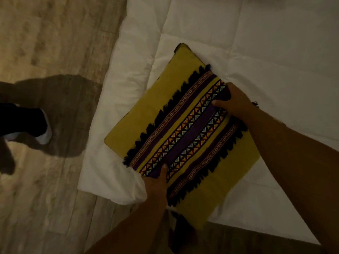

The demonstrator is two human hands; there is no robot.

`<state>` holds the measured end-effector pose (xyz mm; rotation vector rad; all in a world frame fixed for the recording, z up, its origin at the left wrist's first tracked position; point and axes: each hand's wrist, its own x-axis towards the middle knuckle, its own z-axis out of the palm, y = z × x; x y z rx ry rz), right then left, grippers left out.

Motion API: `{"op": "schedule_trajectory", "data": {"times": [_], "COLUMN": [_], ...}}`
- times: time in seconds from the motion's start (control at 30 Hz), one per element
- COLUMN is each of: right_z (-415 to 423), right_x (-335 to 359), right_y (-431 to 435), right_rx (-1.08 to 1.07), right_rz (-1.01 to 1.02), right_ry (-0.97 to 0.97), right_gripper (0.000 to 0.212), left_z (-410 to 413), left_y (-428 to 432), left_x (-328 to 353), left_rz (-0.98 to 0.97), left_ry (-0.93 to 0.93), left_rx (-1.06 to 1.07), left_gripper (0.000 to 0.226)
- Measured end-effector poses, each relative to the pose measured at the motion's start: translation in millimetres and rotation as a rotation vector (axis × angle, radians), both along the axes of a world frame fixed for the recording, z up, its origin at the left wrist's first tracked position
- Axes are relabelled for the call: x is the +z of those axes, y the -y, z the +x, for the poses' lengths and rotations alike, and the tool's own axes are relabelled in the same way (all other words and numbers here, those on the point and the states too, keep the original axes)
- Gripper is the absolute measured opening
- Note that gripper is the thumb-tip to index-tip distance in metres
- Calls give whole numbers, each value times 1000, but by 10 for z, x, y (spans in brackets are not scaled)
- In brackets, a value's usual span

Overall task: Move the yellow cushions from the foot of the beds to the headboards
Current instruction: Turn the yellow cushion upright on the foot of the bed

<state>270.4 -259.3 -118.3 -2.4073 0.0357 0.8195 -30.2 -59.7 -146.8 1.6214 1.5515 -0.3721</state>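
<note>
A yellow cushion (157, 110) with a woven purple band and black fringe lies tilted over the corner of a white bed (266, 66). My left hand (156, 182) grips its near edge at the band, thumb on top. My right hand (233, 103) grips the opposite edge, fingers curled over the band. Both forearms reach in from the lower right. No other cushion and no headboard are in view.
The white duvet's corner (110, 162) hangs over a pale wood-plank floor (45, 43). Another person's dark trouser leg and white shoe (44, 132) stand on the floor to the left, casting a shadow.
</note>
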Motion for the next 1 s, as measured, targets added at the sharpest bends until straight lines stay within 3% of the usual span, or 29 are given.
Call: {"op": "schedule_trajectory", "data": {"times": [0.37,0.57,0.67,0.77,0.87,1.0], "right_z": [70,-163,-329,-536,-824,-1244], "right_x": [-412,-271,-148,-25,82,164], "right_y": [89,61,42,29,29,99], "right_rx": [-69,-126,-191,-236,-301,-385], "right_rz": [-25,-2,11,19,-23,-5], "right_ry": [-7,136,186,167,167,174], "right_gripper": [81,67,60,67,73,66], "left_z": [133,68,51,105,330,882], "left_y": [137,44,-82,-346,-752,-1232], "left_x": [-340,-250,-145,21,205,382], "left_rz": [-134,-121,-130,-90,61,158], "left_ry": [17,56,108,119,45,37], "left_rx": [193,119,64,-2,-175,-439], "left_gripper": [119,104,102,102,109,111]}}
